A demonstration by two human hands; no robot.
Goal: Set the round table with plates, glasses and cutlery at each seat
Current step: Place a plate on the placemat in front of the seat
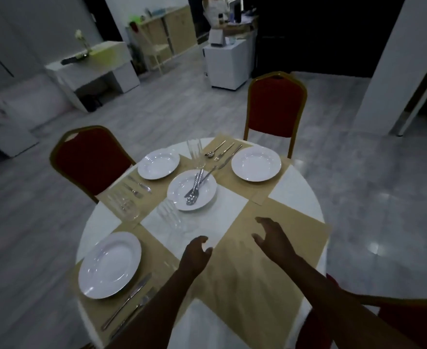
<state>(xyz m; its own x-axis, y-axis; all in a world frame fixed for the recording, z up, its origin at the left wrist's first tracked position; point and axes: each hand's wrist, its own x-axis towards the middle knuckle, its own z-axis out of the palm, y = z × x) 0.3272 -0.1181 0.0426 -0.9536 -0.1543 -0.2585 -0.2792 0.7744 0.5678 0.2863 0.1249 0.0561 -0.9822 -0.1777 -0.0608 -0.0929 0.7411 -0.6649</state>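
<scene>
The round white table (295, 187) carries tan placemats. White plates sit at the near left (109, 265), far left (158, 163) and far right (256, 163) seats. A fourth plate (179, 191) in the middle holds loose cutlery (194, 188). Clear glasses stand at the centre (168, 217), the left (124, 204) and the far side (195, 151). Cutlery lies beside the near left plate (129, 302) and left of the far right plate (221, 152). My left hand (196, 254) and right hand (270, 236) hover open over the bare near placemat (270, 285), holding nothing.
Red chairs with gold frames stand at the far left (91, 159), the far right (275, 107) and the near right (408, 321). A white cabinet (227, 64), a white desk (91, 71) and a person stand far back across the grey floor.
</scene>
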